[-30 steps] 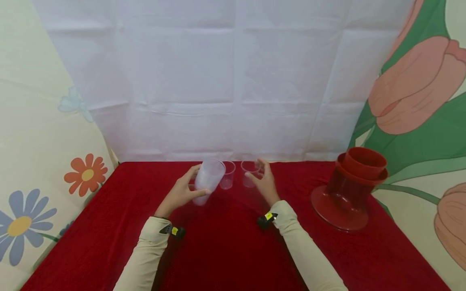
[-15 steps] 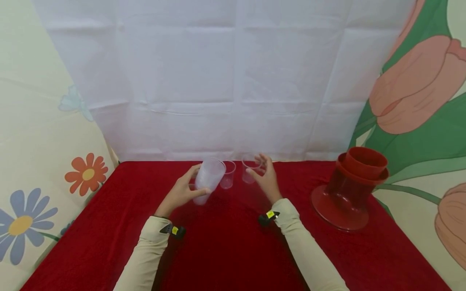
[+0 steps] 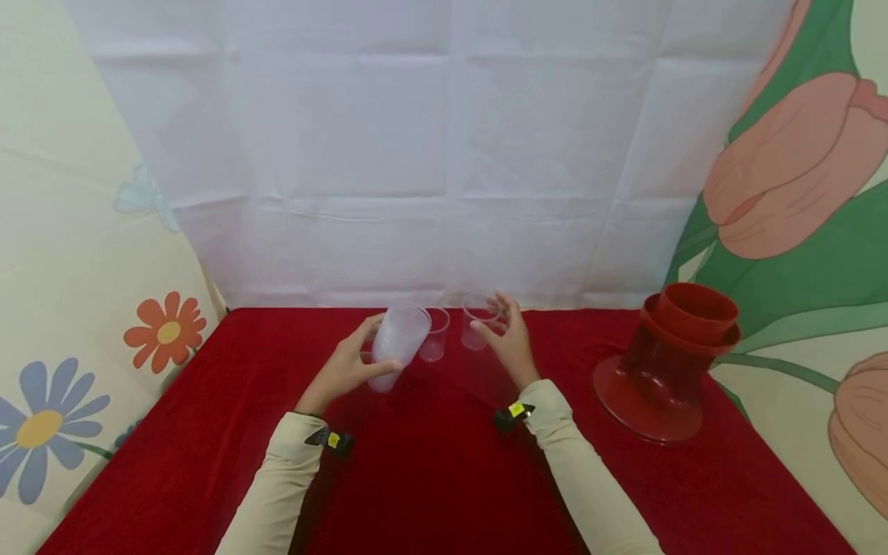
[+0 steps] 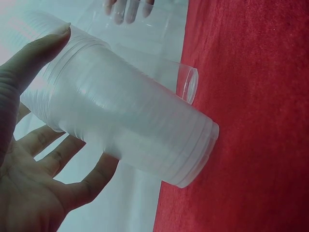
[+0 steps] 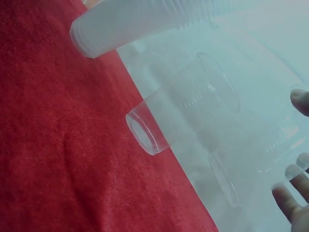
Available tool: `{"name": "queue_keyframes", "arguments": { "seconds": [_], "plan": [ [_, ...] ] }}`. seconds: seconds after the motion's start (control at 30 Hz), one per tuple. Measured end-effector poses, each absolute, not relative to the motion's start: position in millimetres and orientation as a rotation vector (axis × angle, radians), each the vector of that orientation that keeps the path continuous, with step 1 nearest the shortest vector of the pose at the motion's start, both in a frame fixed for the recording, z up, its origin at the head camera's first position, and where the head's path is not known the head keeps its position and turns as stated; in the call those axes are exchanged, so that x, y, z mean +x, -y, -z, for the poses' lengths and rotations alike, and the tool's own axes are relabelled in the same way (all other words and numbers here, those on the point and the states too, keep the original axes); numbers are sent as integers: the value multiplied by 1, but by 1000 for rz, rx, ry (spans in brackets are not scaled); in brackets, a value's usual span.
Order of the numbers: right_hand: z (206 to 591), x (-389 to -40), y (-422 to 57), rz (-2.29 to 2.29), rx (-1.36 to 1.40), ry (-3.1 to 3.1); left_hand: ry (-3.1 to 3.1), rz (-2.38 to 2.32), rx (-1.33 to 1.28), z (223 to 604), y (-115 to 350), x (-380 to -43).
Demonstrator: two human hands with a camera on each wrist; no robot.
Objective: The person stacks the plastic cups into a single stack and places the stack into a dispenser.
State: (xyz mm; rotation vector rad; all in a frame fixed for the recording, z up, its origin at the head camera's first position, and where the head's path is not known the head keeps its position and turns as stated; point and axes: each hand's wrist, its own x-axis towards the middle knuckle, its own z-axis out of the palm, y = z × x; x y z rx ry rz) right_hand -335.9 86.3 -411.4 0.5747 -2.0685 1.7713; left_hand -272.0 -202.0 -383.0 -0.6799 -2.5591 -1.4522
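Observation:
My left hand (image 3: pixel 347 368) grips a tilted stack of clear plastic cups (image 3: pixel 402 343), thumb on the near side and fingers behind. In the left wrist view the nested rims of the stack (image 4: pixel 130 111) lie by the thumb, its bases pointing toward the red cloth. A single clear cup (image 3: pixel 433 339) stands upright just right of the stack; the right wrist view shows this cup (image 5: pixel 181 104) in the middle. With thumb and fingertips around its side, my right hand (image 3: pixel 512 343) holds another clear cup (image 3: pixel 475 327) upright, close over the cloth near the back edge.
A red plastic piece (image 3: pixel 666 378) with a wide round base and nested cylinders stands at the right. Red cloth (image 3: pixel 430 478) covers the table. A white sheet (image 3: pixel 361 154) hangs behind the back edge, with flower-printed fabric (image 3: pixel 784 169) at both sides.
My right hand has moved slightly up and away with its cup, then stayed nearly still. The left hand and its stack of cups have hardly moved.

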Motion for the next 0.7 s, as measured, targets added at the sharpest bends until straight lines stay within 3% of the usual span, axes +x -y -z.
{"name": "queue_keyframes", "arguments": {
  "seconds": [0.7],
  "plan": [
    [400,-334,-87,-1777,645,1961,2559,1458,-682,382,202,-272]
  ]
}}
